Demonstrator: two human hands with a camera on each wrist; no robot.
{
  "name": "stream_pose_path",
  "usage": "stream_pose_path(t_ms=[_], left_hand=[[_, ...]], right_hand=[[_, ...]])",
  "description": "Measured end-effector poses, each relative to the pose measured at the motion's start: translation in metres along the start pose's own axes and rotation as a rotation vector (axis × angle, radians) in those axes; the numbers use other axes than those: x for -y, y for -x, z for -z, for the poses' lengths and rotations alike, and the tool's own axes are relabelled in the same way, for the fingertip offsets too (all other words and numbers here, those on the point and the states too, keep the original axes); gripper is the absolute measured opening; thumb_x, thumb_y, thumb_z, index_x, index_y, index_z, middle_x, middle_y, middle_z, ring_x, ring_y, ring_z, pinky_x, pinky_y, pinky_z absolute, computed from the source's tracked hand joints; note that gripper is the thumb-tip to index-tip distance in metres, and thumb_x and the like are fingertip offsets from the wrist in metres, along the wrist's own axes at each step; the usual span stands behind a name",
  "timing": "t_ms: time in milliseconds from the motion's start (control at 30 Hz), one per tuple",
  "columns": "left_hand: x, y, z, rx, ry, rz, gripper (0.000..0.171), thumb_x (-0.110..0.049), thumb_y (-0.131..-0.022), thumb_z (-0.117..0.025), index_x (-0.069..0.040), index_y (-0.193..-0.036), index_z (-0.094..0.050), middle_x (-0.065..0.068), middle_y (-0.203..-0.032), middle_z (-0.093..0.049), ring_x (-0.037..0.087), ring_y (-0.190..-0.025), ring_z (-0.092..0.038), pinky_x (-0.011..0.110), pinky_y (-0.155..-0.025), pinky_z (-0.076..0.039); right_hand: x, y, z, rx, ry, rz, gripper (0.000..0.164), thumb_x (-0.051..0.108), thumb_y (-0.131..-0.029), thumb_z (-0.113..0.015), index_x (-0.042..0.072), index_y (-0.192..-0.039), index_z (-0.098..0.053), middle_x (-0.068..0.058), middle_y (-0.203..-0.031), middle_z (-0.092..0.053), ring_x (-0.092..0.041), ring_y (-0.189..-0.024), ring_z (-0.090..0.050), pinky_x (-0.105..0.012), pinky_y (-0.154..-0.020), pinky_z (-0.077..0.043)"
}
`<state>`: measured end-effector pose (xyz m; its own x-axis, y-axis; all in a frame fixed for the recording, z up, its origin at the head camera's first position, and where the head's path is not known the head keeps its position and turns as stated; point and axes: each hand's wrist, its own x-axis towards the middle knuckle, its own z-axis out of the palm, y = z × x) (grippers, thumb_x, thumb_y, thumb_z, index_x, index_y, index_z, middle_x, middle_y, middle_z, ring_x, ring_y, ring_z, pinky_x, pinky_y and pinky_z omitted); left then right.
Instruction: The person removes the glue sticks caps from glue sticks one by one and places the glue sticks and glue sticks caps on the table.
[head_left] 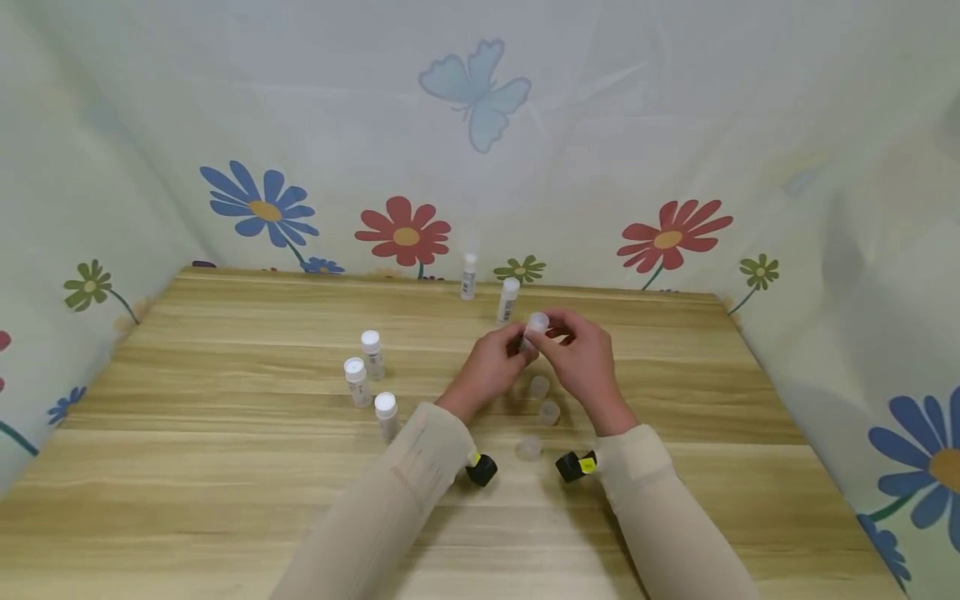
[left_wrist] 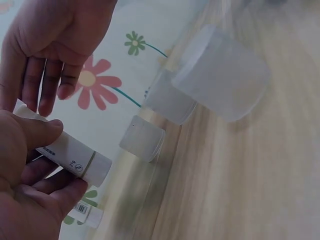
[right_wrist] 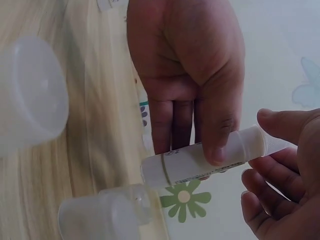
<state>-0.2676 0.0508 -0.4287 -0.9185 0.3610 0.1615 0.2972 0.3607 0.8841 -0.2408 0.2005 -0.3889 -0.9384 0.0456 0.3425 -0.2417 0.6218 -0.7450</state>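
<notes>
Sleeves fill the bottom of my head view, w/ the wooden surface [head_left: 225, 467] under them and flower-print cloth walls [head_left: 675, 125] round it. Both hands meet mid-surface, lifted just off it. Left hand [head_left: 491, 367] has thumb and fingers curled round a small white tube [right_wrist: 200, 162], gripping the body. Right hand [head_left: 581, 358] pinches the tube's capped end, fingers bent round it. Tube's long axis runs hand to hand, roughly level in the wrist views; I judge the right hand is the one nearer the cap. Three loose translucent caps [head_left: 540, 387] lie on the surface right below the hands. Other capped tubes: three standing left [head_left: 371, 354], two behind [head_left: 508, 300]. Head view hides the grip; right wrist view shows the left thumb pressing the label, left wrist view shows the tube's flat base end.
</notes>
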Motion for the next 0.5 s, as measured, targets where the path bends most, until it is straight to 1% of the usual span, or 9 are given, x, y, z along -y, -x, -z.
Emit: stream_pose_path(t_ms=[167,300,500], left_hand=[[0.0,0.009,0.003,0.017,-0.002,0.007,0.037,-0.025,-0.097,-0.06,-0.016,-0.133,-0.058,0.002,-0.128,-0.064,0.015,-0.119,-0.059,0.033,-0.1,-0.05],[0.002,0.017,0.005,0.012,0.001,0.008,0.036,-0.022,-0.096,-0.062,-0.016,-0.131,-0.059,0.001,-0.123,-0.066,0.014,-0.114,-0.061,0.033,-0.099,-0.05],[0.001,0.031,0.011,-0.003,0.023,0.006,0.035,-0.018,-0.095,-0.063,-0.015,-0.13,-0.06,0.003,-0.123,-0.066,0.015,-0.114,-0.061,0.035,-0.099,-0.05]], right_hand=[[0.007,0.005,0.003,0.004,0.004,0.025,0.036,0.035,-0.086,-0.073,0.013,-0.113,-0.07,-0.006,-0.1,-0.071,-0.022,-0.092,-0.066,-0.033,-0.076,-0.053],[0.013,0.009,0.005,-0.004,0.007,0.05,0.036,0.037,-0.087,-0.073,0.013,-0.114,-0.069,-0.005,-0.099,-0.071,-0.019,-0.091,-0.066,-0.031,-0.074,-0.052],[0.015,0.016,0.006,-0.018,-0.026,0.033,0.038,0.038,-0.086,-0.073,0.015,-0.116,-0.066,-0.004,-0.102,-0.071,-0.017,-0.091,-0.064,-0.022,-0.072,-0.049]])
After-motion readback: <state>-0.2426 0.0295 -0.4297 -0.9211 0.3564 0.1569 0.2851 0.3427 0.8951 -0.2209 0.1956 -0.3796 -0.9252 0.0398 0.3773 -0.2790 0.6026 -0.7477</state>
